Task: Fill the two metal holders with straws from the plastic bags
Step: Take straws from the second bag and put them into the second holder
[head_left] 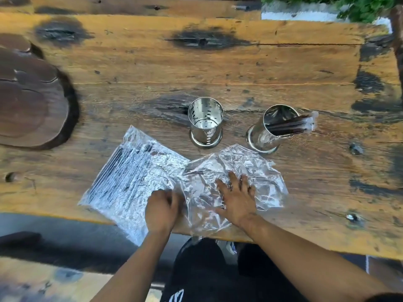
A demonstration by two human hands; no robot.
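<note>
Wooden table [239,68] w/ 2 metal holders, L hand [162,211] gripping straw bag [130,177], R hand [236,197] flat, fingers spread, on crumpled bag [250,162].

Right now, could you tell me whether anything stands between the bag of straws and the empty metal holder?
Nothing visible does: bare table lies between the full bag and the empty holder. The crumpled bag lies off to the right.

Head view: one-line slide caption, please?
Hands on plastic bags; one metal holder empty, the other holding straws.
</note>
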